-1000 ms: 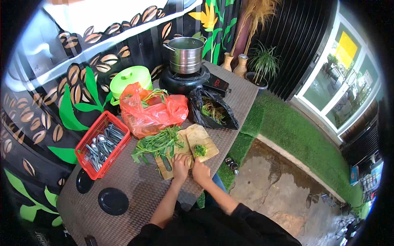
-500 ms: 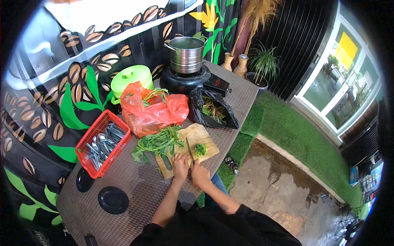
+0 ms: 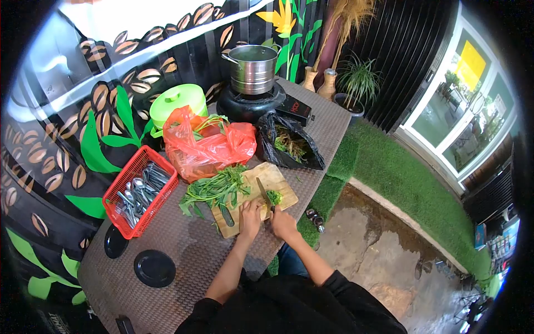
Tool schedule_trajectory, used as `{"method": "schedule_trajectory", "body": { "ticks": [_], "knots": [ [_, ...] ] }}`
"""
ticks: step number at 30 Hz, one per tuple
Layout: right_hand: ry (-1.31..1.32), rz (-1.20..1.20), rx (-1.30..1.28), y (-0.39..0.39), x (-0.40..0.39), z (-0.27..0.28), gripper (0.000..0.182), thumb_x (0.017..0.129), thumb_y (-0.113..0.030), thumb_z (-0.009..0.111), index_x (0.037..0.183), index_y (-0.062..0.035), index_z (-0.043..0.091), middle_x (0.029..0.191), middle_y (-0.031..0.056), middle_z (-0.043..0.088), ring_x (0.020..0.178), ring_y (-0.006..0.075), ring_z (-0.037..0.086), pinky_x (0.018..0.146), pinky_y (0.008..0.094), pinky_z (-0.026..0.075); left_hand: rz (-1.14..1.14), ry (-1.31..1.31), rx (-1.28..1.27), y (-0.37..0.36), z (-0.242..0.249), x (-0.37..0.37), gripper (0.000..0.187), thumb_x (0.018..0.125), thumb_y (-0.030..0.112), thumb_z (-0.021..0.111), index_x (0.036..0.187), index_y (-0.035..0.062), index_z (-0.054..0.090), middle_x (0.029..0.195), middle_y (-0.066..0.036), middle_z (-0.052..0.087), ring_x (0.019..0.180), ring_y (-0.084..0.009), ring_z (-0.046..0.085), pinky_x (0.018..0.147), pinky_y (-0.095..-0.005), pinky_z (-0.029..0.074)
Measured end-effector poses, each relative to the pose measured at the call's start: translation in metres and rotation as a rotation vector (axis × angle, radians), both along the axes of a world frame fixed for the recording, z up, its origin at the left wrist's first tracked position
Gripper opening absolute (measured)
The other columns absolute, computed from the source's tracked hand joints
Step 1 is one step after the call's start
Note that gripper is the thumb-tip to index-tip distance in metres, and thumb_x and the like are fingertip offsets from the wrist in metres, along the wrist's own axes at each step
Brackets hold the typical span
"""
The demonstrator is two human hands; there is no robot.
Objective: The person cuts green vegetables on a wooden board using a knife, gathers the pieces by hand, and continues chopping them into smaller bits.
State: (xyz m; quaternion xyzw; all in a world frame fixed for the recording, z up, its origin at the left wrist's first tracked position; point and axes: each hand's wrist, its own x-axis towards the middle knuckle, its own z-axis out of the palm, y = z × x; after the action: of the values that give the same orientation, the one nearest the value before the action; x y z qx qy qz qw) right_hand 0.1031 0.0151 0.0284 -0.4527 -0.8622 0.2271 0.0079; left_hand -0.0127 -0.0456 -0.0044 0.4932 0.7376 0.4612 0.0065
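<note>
My right hand (image 3: 284, 224) is closed around the handle of a knife (image 3: 262, 188), its blade pointing away from me over the wooden cutting board (image 3: 272, 175). Against the blade's right side lies a small heap of chopped greens (image 3: 274, 197). My left hand (image 3: 250, 218) rests on the board left of the knife, fingers bent and drawn together; what lies under them is hidden. A bunch of leafy greens (image 3: 214, 189) spreads over the board's left side and onto the table.
Behind the board stand a red plastic bag (image 3: 208, 147) and a black bag (image 3: 289, 145) of plant scraps. A steel pot (image 3: 253, 69) sits on a stove (image 3: 250, 103), near a green lidded pot (image 3: 178, 106). At left are a red cutlery basket (image 3: 139, 192) and black plates (image 3: 154, 268).
My right hand has shifted right and slightly forward with the knife, whose blade now touches the chopped heap. The heap looks narrower. My left hand has moved slightly right and forward.
</note>
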Motion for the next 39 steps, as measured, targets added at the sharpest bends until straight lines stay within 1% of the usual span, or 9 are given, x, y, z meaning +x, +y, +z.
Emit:
{"method": "schedule_trajectory", "body": {
  "ticks": [5, 14, 17, 20, 26, 32, 35, 37, 39],
  "knots": [
    [0.012, 0.019, 0.020, -0.007, 0.003, 0.000, 0.038, 0.092, -0.031, 0.041, 0.110, 0.0023, 0.041, 0.081, 0.0268, 0.062, 0.077, 0.0410, 0.063, 0.066, 0.0501, 0.050, 0.017, 0.008, -0.004, 0.006, 0.001, 0.007, 0.023, 0.081, 0.002, 0.054, 0.104, 0.0018, 0.053, 0.082, -0.011, 0.061, 0.085, -0.0293, 0.054, 0.078, -0.0388, 0.041],
    [0.082, 0.015, 0.080, -0.005, -0.011, -0.014, 0.029, 0.088, -0.019, 0.043, 0.108, 0.0027, 0.040, 0.073, 0.0241, 0.063, 0.069, 0.0396, 0.064, 0.060, 0.0485, 0.051, 0.038, -0.038, 0.020, 0.005, 0.004, 0.010, 0.021, 0.081, 0.001, 0.053, 0.102, 0.0019, 0.050, 0.084, -0.014, 0.058, 0.082, -0.0305, 0.056, 0.073, -0.0404, 0.043],
    [-0.018, -0.029, 0.059, -0.028, -0.010, -0.010, 0.020, 0.085, -0.012, 0.043, 0.100, 0.0014, 0.043, 0.076, 0.0241, 0.063, 0.069, 0.0364, 0.065, 0.059, 0.0452, 0.052, 0.027, -0.042, 0.012, 0.004, 0.004, 0.009, 0.021, 0.082, 0.001, 0.053, 0.102, 0.0027, 0.050, 0.087, -0.015, 0.056, 0.081, -0.0308, 0.057, 0.072, -0.0405, 0.044],
    [0.102, -0.033, 0.047, -0.009, -0.019, -0.007, 0.026, 0.085, -0.014, 0.046, 0.104, 0.0017, 0.040, 0.075, 0.0242, 0.062, 0.071, 0.0401, 0.064, 0.062, 0.0483, 0.051, 0.041, -0.046, 0.001, 0.004, -0.003, 0.009, 0.020, 0.083, 0.001, 0.052, 0.103, 0.0033, 0.051, 0.087, -0.015, 0.056, 0.080, -0.0307, 0.058, 0.072, -0.0402, 0.045],
    [0.025, -0.079, -0.011, -0.026, -0.015, -0.002, 0.024, 0.086, -0.017, 0.046, 0.102, 0.0012, 0.041, 0.076, 0.0248, 0.062, 0.073, 0.0403, 0.063, 0.064, 0.0475, 0.051, 0.036, -0.075, 0.011, 0.004, -0.003, 0.007, 0.019, 0.082, 0.000, 0.052, 0.101, 0.0025, 0.051, 0.089, -0.014, 0.057, 0.080, -0.0306, 0.058, 0.071, -0.0390, 0.046],
    [0.062, -0.011, -0.036, -0.011, -0.013, -0.006, 0.037, 0.088, -0.020, 0.044, 0.114, 0.0053, 0.037, 0.079, 0.0253, 0.062, 0.073, 0.0399, 0.063, 0.064, 0.0479, 0.051, 0.015, -0.038, 0.042, 0.001, 0.001, 0.004, 0.018, 0.081, -0.001, 0.053, 0.099, 0.0014, 0.051, 0.086, -0.015, 0.058, 0.080, -0.0290, 0.060, 0.069, -0.0376, 0.046],
    [0.041, -0.075, 0.010, -0.025, -0.018, -0.013, 0.036, 0.088, -0.022, 0.044, 0.111, 0.0044, 0.037, 0.079, 0.0252, 0.062, 0.073, 0.0400, 0.063, 0.063, 0.0481, 0.051, 0.016, -0.111, 0.096, 0.001, 0.001, 0.005, 0.018, 0.079, -0.003, 0.055, 0.096, 0.0011, 0.052, 0.087, -0.014, 0.060, 0.081, -0.0279, 0.060, 0.070, -0.0372, 0.047],
    [0.049, -0.053, -0.015, -0.018, -0.019, -0.015, 0.034, 0.088, -0.022, 0.044, 0.109, 0.0042, 0.038, 0.078, 0.0259, 0.062, 0.073, 0.0402, 0.063, 0.062, 0.0480, 0.051, 0.062, -0.296, 0.055, 0.003, 0.007, 0.005, 0.019, 0.075, -0.005, 0.060, 0.091, 0.0026, 0.055, 0.084, -0.011, 0.063, 0.083, -0.0276, 0.060, 0.072, -0.0370, 0.047],
    [0.051, -0.016, -0.004, -0.005, -0.015, -0.012, 0.033, 0.089, -0.023, 0.043, 0.108, 0.0038, 0.038, 0.078, 0.0263, 0.062, 0.074, 0.0401, 0.063, 0.062, 0.0482, 0.051, 0.050, -0.264, 0.030, 0.003, 0.014, -0.002, 0.020, 0.072, -0.006, 0.062, 0.089, 0.0025, 0.056, 0.082, -0.011, 0.064, 0.081, -0.0274, 0.060, 0.071, -0.0365, 0.048]
  ]
}}
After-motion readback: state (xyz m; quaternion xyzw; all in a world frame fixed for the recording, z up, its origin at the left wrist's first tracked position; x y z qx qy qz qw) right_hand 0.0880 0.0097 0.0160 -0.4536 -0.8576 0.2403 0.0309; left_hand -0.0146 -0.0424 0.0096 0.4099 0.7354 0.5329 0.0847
